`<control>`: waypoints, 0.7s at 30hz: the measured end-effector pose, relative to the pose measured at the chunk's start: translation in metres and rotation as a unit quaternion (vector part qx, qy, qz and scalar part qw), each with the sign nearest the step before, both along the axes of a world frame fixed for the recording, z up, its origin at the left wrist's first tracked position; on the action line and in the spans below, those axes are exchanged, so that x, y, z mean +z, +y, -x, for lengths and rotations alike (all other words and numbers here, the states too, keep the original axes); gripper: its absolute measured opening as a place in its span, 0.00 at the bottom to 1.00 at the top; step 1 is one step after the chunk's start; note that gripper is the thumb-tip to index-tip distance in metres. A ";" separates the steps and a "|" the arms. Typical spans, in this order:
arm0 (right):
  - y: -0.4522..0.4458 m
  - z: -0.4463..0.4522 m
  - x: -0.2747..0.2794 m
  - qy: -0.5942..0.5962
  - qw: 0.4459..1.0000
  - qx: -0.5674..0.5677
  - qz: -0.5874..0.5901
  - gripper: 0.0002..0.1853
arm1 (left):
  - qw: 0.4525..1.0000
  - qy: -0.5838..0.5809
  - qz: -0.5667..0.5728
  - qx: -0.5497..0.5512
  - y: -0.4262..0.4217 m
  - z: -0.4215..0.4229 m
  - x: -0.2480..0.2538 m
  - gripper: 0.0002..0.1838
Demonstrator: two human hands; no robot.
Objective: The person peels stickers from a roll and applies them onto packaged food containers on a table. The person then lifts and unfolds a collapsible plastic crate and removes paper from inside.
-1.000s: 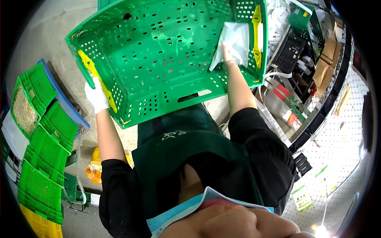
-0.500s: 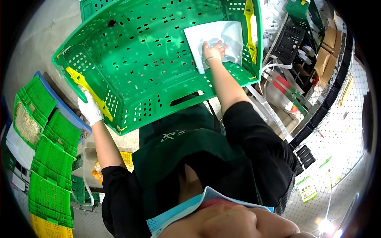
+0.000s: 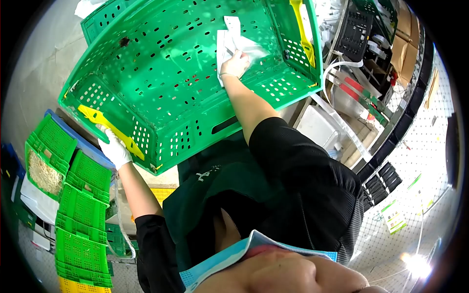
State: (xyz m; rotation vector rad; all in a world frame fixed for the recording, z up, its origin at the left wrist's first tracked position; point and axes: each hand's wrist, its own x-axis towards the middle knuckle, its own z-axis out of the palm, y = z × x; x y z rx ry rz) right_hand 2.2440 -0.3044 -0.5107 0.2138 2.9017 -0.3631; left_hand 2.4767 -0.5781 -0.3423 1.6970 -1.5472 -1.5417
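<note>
A large green plastic crate [image 3: 181, 115] with slotted walls is tilted with its open side toward me. My left hand [image 3: 115, 148], in a white glove, grips its left end beside a yellow handle [image 3: 110, 129]. Inside the crate, toward its right end, my bare right hand [image 3: 236, 65] has its fingers closed on a thin white cloth [image 3: 233, 28]. The cloth is crumpled around the fingers, and its right part is blurred. A dark spot [image 3: 124, 41] shows on the crate wall at the upper left.
Stacked green crates [image 3: 83, 210] stand at the left, one holding straw-like material [image 3: 45, 172]. Another green crate [image 3: 95, 24] lies behind mine. To the right are a white strap [image 3: 342, 128], a black tray [image 3: 352, 33] and cardboard [image 3: 405, 53].
My right hand has moved left inside the crate, going from spread fingers on the flat cloth to gripping it bunched up. My left hand stays on the crate's end.
</note>
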 end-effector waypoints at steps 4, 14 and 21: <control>0.008 0.019 0.015 -0.072 0.973 0.220 -0.012 0.15 | 0.998 -0.056 0.014 0.000 0.001 0.010 0.011 0.19; 0.125 0.116 0.049 -0.212 0.817 0.404 -0.352 0.18 | 0.998 -0.048 0.022 -0.022 -0.005 -0.008 -0.005 0.20; 0.146 0.123 0.022 -0.184 0.700 0.493 -0.483 0.17 | 0.996 -0.086 0.024 -0.009 -0.009 -0.013 -0.010 0.17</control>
